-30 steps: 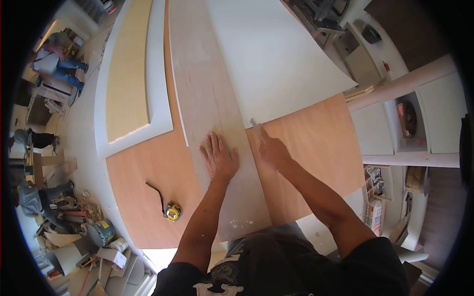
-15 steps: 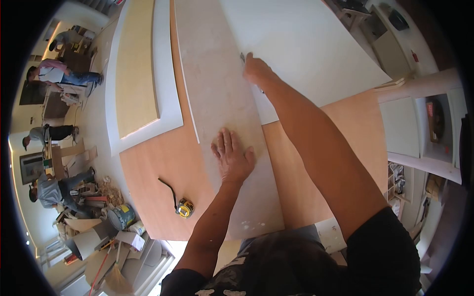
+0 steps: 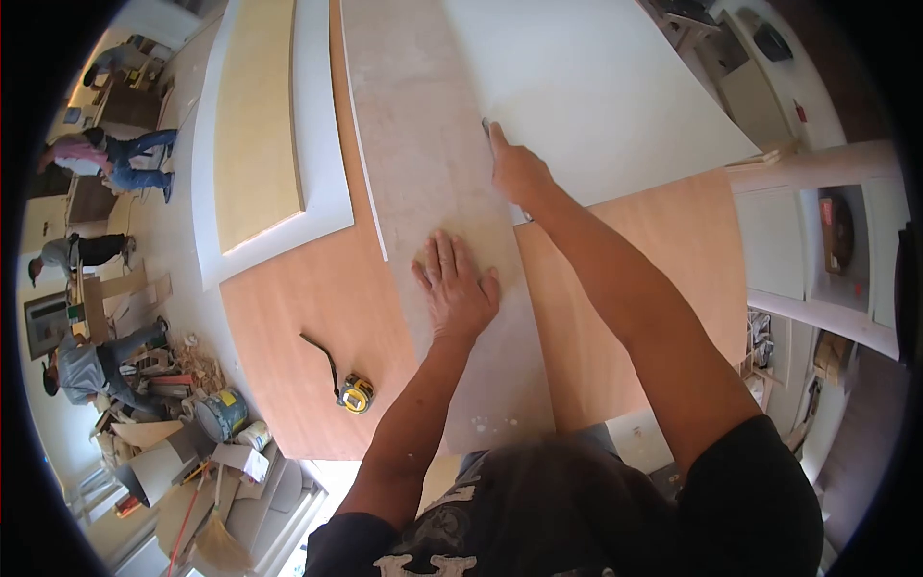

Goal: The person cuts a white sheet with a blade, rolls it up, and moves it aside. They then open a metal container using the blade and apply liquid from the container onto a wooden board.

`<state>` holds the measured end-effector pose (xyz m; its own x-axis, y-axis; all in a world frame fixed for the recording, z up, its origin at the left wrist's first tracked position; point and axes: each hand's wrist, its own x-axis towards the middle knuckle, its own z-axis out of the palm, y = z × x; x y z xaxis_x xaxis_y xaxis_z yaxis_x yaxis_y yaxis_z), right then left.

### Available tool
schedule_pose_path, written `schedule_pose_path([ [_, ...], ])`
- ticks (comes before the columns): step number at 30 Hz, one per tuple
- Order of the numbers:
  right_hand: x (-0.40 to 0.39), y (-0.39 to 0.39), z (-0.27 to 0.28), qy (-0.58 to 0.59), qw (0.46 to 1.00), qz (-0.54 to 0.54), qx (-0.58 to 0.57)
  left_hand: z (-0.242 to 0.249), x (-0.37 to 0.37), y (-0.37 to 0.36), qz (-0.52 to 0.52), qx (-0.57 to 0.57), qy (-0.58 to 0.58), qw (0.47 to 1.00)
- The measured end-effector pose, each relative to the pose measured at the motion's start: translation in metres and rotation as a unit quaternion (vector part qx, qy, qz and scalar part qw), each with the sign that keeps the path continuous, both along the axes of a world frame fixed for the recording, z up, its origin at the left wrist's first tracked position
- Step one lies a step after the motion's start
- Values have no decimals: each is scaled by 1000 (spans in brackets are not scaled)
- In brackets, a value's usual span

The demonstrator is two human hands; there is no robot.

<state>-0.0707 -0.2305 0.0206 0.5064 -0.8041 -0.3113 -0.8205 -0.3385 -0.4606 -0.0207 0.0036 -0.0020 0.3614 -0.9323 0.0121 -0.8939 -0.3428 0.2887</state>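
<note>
My left hand point(image 3: 456, 288) lies flat with fingers spread on a long grey-brown board point(image 3: 409, 125). Along that board's right edge, my right hand point(image 3: 522, 173) is closed round a slim utility knife point(image 3: 486, 126); only its tip and back end show, the rest being hidden in my fist. The knife tip is at the line where the board overlaps a large white sheet point(image 3: 596, 96). To the left of my left forearm, a yellow-and-black tape measure point(image 3: 356, 393) with a black strap rests on the orange-brown work surface point(image 3: 317, 308).
A pale yellow panel point(image 3: 258, 125) lies on another white sheet point(image 3: 327, 183) at the left. Beyond the table are several people, a bucket point(image 3: 219, 413), a broom point(image 3: 221, 543) and scrap wood on the floor. White shelving point(image 3: 774, 245) stands at the right.
My right hand has drawn the knife toward me along the board's right edge. My left hand stays pressed on the board. The view has shifted slightly.
</note>
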Motion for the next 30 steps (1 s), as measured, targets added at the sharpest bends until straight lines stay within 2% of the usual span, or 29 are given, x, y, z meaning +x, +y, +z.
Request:
schedule_pose_path([
  [6, -25, 46, -3, -14, 999, -5, -44, -1, 1, -3, 11, 18, 8, 1000],
  [13, -66, 109, 27, 32, 997, -4, 70, 0, 0, 1, 15, 5, -4, 1000],
  [19, -93, 141, 27, 20, 997, -8, 77, 6, -7, -2, 29, 28, 9, 999],
  [23, -110, 153, -3, -15, 999, -10, 34, 5, -5, -1, 28, 39, 12, 999],
  [27, -110, 154, -3, -56, 994, -59, 75, 11, -6, -3, 34, 50, 11, 998],
  [30, -129, 168, 21, -99, 987, -100, 82, 3, -7, 2, 36, 38, -17, 998],
])
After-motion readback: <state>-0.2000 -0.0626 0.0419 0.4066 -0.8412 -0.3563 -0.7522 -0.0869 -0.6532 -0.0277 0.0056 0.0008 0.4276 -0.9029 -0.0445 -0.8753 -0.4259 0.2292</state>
